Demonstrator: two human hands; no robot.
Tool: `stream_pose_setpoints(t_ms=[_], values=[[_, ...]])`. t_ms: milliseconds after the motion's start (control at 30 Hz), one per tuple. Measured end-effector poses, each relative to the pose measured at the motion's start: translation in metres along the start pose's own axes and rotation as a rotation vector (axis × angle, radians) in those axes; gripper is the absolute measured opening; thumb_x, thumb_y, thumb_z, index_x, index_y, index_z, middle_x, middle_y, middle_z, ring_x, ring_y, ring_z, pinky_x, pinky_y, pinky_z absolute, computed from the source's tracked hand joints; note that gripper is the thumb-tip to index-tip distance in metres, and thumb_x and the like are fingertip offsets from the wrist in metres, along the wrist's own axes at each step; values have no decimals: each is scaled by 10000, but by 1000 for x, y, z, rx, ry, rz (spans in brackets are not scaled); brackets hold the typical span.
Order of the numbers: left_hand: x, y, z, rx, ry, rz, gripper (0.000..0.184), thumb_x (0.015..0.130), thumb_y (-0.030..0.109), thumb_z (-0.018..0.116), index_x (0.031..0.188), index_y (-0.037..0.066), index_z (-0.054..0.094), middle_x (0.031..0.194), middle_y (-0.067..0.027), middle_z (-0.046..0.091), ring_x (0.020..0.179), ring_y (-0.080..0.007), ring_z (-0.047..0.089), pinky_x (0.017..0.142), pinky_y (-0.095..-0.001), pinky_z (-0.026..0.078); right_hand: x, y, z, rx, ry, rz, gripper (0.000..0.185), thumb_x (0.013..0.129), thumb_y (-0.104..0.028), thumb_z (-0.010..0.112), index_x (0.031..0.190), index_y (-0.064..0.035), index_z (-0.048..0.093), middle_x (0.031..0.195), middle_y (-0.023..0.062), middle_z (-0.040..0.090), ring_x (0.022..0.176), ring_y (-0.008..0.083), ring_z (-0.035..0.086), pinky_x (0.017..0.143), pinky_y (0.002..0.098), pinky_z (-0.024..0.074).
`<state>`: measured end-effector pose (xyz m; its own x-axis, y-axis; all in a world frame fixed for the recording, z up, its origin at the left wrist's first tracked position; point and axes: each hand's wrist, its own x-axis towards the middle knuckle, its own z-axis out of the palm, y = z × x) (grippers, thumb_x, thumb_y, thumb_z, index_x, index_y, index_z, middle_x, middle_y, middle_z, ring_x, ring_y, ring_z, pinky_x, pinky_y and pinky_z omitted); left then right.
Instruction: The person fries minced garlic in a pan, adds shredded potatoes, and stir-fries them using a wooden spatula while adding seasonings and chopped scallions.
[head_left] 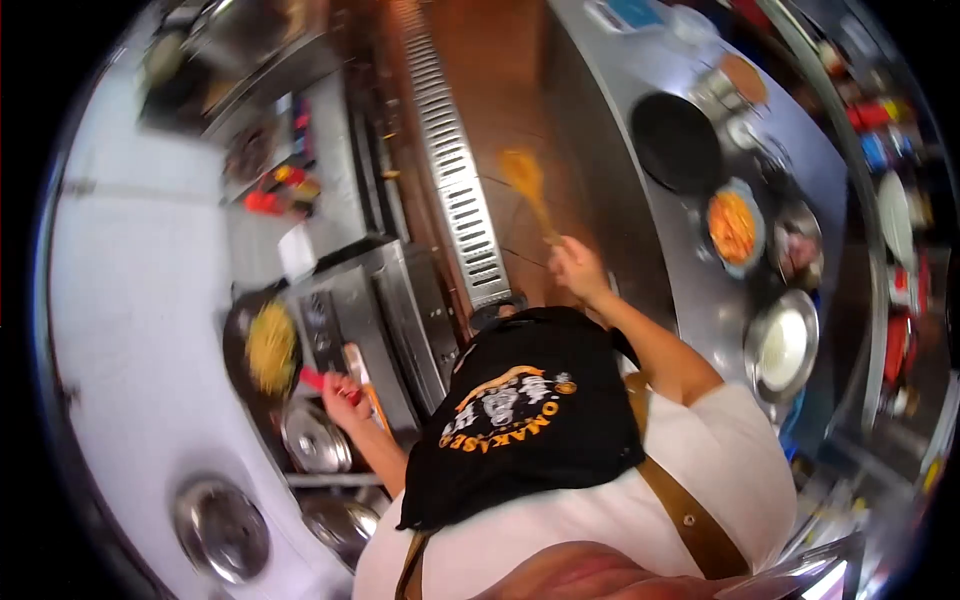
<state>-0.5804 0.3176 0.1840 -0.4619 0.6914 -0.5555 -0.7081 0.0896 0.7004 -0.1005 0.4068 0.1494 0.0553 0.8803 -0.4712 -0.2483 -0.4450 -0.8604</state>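
Note:
My left hand (346, 398) is closed round the red handle (314, 379) of a dark frying pan (238, 335). Yellow noodles (271, 348) lie in that pan, which is over the stove. Held out above the floor, my right hand (578, 270) grips the end of a yellowish-brown spatula (524, 178). Motion blurs the spatula's head, which points away from me and is well apart from the pan.
A metal lid (316, 437) is close beside the pan. On the steel counter (640, 215) at right are a black pan (676, 142), a bowl of orange food (733, 228) and a metal bowl (783, 347). A floor grate (455, 170) runs between the counters.

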Motion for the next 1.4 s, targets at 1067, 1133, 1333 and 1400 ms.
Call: stream_pose_setpoints(t_ms=[1067,1133,1333,1400], values=[[-14,-252,463,791,-1203,-479,144,850,110,560,903,75,430,635,-26,488,442,-124,457,410,-277,402,-6,-154,-190,-263,594,-311,329,977,-226,448,1252,-70,543,694,-20,499,581,60,453,519,214,384],[-15,-253,458,927,-1222,-451,139,851,107,568,899,64,444,622,-26,485,440,-126,467,419,-274,422,9,-166,-204,-554,640,-376,358,959,-242,475,1297,-136,528,775,32,602,683,153,579,618,281,464],[-31,-269,465,1157,-1293,-288,176,842,96,566,947,56,431,621,-31,494,435,-129,467,390,-272,371,96,-245,-212,-1038,702,-418,350,899,-305,493,1240,-304,567,1037,146,646,940,340,611,804,427,490],[-39,-275,467,1138,-1288,-282,187,851,68,550,991,21,435,587,-40,493,410,-141,469,366,-287,361,140,-243,-215,-955,684,-468,357,896,-307,487,1244,-302,565,1027,135,652,939,329,616,798,427,495]])
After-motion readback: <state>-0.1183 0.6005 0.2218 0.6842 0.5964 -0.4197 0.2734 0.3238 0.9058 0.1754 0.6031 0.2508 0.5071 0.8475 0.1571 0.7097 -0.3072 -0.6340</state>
